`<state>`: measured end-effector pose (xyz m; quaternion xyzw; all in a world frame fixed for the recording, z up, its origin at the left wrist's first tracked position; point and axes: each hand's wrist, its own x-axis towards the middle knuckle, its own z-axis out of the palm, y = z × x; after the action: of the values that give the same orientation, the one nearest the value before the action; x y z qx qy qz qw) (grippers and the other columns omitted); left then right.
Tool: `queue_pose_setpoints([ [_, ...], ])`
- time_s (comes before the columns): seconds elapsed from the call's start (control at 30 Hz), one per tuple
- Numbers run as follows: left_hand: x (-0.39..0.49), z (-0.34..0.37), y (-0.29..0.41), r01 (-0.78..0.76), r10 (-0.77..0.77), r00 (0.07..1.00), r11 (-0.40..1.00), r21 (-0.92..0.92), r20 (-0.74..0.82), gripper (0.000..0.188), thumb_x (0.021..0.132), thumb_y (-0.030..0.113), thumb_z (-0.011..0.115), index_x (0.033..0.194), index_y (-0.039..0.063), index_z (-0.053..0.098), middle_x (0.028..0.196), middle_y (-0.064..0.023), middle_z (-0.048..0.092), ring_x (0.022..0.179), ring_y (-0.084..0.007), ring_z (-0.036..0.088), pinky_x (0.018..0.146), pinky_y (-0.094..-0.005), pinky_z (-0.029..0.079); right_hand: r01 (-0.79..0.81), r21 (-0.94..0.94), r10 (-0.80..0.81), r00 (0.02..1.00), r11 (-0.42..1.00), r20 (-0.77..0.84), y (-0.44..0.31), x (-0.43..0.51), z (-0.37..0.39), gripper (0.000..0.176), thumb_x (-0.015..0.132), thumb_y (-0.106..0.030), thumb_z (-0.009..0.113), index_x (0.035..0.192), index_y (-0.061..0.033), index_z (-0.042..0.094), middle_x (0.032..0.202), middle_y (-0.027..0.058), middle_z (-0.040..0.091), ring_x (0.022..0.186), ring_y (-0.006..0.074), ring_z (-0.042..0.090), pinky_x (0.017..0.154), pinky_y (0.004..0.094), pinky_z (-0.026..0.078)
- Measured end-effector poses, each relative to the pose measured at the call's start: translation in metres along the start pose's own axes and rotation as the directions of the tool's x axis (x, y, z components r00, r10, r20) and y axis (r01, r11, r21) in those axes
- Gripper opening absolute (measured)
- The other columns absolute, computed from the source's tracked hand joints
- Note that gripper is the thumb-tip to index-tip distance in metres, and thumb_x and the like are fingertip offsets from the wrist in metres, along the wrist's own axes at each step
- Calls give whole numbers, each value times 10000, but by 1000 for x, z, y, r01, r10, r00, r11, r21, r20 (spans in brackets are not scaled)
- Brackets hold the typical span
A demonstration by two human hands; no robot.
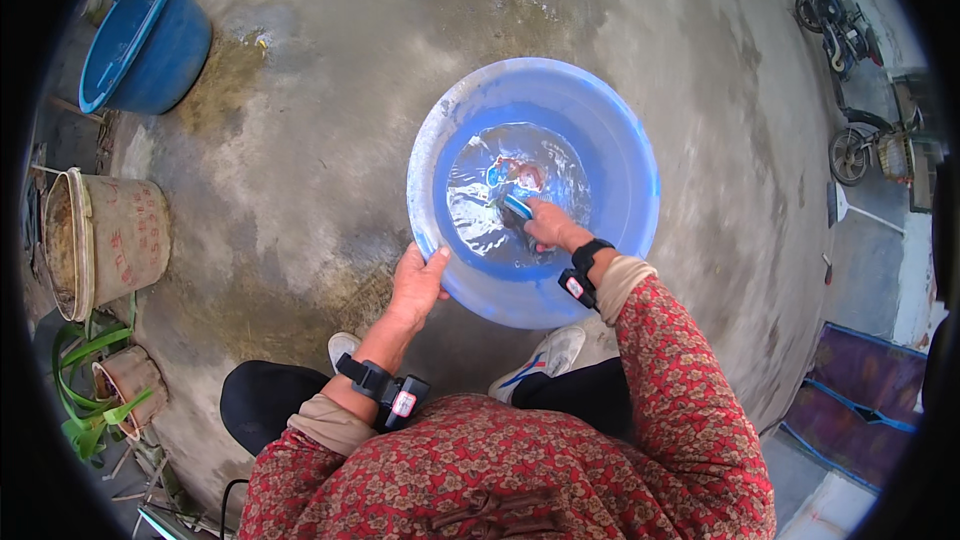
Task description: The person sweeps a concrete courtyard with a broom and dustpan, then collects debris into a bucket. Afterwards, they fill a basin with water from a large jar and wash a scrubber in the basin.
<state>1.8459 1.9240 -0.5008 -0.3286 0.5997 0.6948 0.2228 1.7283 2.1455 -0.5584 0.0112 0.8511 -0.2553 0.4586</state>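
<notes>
A blue plastic basin [621,142] sits on the concrete floor in front of my feet. Shallow water [559,146] with bright reflections covers its bottom, where a red and blue patch [517,171] shows through. My left hand [420,276] grips the basin's near left rim, thumb on top. Inside the basin, my right hand [553,225] is closed around a blue and white handled tool [517,206], apparently a scrubbing brush. Its lower side is at the water, and the bristles cannot be made out clearly.
At the left stand a deep blue tub [169,52], a dirty pale bucket [124,232] bearing writing, and a potted green plant [131,390]. Two-wheelers [840,30], a long-handled dustpan [840,202] and a dark purple curtain or mat [855,405] are along the right. Shoes [551,360] are close to the basin.
</notes>
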Motion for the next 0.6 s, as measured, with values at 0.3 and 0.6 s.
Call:
queue_pose_setpoints([
  [0.3, 3, 0, -3, -23, 23, 1000, 1000, 19, 2, 231, 883, 220, 504, 1033, 44, 497, 812, -49, 587, 582, -103, 543, 442, -235, 447, 666, -252, -711, 639, 702, -294, -125, -73, 37, 497, 769, -187, 513, 1251, -148, 398, 840, 179, 598, 692, 351, 598, 601, 428, 482],
  [0.6, 3, -1, -10, -119, 119, 993, 992, 48, -5, 251, 870, 212, 522, 1041, 31, 490, 791, -47, 571, 594, -106, 539, 465, -248, 460, 236, -352, -418, 634, 906, -651, -154, 43, -78, 337, 798, -210, 446, 1124, -179, 526, 845, 147, 629, 809, 336, 600, 709, 457, 459],
])
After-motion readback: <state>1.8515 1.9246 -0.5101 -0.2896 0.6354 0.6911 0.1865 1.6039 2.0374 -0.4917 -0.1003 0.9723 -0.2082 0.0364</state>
